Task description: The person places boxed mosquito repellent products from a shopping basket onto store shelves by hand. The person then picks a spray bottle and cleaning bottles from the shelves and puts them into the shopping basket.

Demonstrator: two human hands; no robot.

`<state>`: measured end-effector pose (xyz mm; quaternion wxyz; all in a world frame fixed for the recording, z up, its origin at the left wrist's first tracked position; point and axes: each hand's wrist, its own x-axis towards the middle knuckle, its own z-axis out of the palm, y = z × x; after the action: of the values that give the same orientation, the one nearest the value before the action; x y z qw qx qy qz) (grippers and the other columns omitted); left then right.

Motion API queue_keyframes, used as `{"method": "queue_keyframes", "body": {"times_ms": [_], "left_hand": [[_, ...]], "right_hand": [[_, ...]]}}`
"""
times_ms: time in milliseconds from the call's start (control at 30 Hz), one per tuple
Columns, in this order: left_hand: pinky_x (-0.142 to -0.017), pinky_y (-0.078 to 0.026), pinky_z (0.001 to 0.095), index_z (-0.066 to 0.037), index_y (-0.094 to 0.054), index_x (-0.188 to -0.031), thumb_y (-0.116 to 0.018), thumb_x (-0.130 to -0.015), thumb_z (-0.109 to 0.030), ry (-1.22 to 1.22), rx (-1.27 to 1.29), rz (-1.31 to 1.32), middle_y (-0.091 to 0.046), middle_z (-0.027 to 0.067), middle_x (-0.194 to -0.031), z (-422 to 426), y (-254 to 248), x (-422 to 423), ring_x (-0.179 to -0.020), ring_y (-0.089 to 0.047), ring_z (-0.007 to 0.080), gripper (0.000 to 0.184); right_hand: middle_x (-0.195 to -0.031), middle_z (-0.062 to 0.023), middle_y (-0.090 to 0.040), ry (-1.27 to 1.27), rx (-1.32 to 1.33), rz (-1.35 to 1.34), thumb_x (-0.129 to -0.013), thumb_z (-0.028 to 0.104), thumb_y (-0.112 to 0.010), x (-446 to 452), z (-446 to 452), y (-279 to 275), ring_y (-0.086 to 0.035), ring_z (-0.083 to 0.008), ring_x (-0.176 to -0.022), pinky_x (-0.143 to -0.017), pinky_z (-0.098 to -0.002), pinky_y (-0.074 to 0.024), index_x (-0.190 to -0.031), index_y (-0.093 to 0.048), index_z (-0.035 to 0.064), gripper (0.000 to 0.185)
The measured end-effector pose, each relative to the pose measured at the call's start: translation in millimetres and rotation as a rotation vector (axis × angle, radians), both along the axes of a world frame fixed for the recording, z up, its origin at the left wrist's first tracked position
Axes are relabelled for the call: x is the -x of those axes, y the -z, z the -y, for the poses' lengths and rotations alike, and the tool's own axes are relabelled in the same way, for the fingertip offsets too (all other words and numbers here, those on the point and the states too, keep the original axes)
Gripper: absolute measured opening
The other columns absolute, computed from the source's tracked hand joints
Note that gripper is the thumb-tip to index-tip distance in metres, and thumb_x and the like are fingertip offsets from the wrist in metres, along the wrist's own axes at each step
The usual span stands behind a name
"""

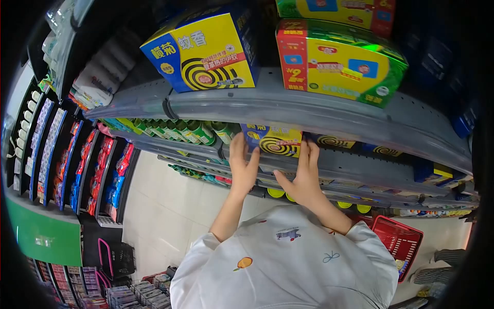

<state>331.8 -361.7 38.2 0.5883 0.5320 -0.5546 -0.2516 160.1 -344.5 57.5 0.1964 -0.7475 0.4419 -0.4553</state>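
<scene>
A yellow and blue mosquito coil box (278,143) with a black spiral on its front stands on the second shelf, its top edge hidden by the shelf above. My left hand (244,167) is at the box's left side, fingers reaching along it and thumb near the lower front. On the opposite side, the fingers of my right hand (304,177) lie along the right edge, with the thumb apart below. The box is held between both hands. More spiral-printed boxes (334,140) sit to the right on the same shelf, and green bottles (198,132) to the left.
Above, the upper shelf (226,105) carries a large mosquito coil box (206,54) and green-yellow boxes (339,67). A red shopping basket (399,242) is at lower right, near a person's striped trouser legs (437,273). Racks of colourful packets (98,170) stand at left, across the pale floor (159,216).
</scene>
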Motion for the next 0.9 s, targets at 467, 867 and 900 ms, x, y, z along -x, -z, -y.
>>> {"method": "queue_keyframes", "body": {"times_ms": [467,867,900], "left_hand": [[-0.106,-0.015,0.0492,0.011,0.003,-0.138,-0.061,-0.081,-0.012,0.090,-0.009,0.522,0.000,0.0359,-0.141,-26,-5,24,-0.131,-0.009,0.0503,0.088],[-0.106,-0.016,0.0514,0.005,-0.009,-0.140,-0.062,-0.080,-0.012,0.513,-0.161,0.489,0.002,0.0310,-0.144,-111,22,48,-0.132,-0.008,0.0483,0.083],[-0.106,-0.016,0.0510,0.004,-0.011,-0.140,-0.063,-0.079,-0.012,0.600,-0.171,0.526,0.000,0.0308,-0.144,-123,32,49,-0.132,-0.009,0.0479,0.082]], "right_hand": [[-0.131,-0.0314,-0.029,0.073,-0.029,-0.016,-0.072,0.016,-0.069,6,-18,16,-0.033,-0.0460,-0.119,-0.098,-0.0473,-0.0321,-0.135,-0.015,-0.0115,0.088],[-0.129,-0.0282,-0.037,0.324,-0.263,0.200,-0.079,0.015,-0.064,27,-156,47,-0.039,-0.0405,-0.120,-0.100,-0.0430,-0.0320,-0.139,-0.003,-0.0082,0.088],[-0.129,-0.0284,-0.037,0.350,-0.276,0.190,-0.080,0.016,-0.063,26,-173,51,-0.040,-0.0405,-0.119,-0.099,-0.0429,-0.0326,-0.139,-0.003,-0.0081,0.087]]}}
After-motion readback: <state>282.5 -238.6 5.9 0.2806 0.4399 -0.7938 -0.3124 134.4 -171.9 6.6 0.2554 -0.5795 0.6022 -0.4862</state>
